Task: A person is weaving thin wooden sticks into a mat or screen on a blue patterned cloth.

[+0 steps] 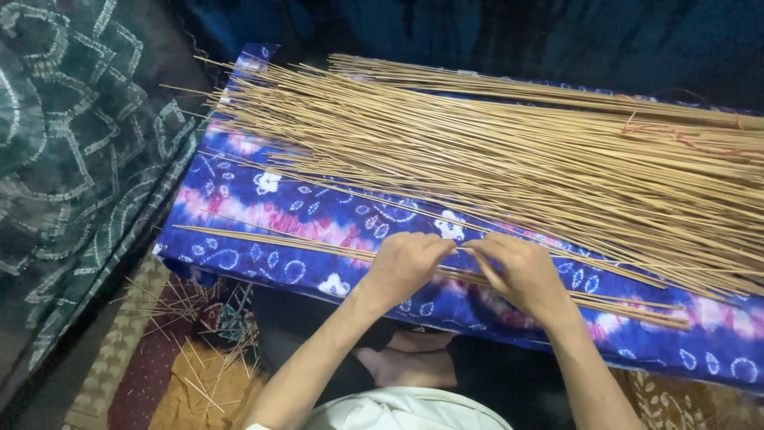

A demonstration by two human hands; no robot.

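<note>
clearly light, thin, springy stick (263,239) at lower centre; left hand (406,263) and right hand (521,271) both pinching it mid-length; likely snaps if bent, grip gently. big stick pile (517,151) above on blue cloth (263,203).

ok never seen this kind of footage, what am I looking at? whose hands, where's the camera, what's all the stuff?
There is no machine: one camera worn on a person's head looks down at their own bare hands. The left hand and right hand meet over a small bundle of thin sticks, fingers pinched on them. Behind lies a large pile of the same tan sticks, fanned across a blue and pink patterned cloth. Broken stick bits litter the rug below. A dark patterned fabric lies left.
</note>
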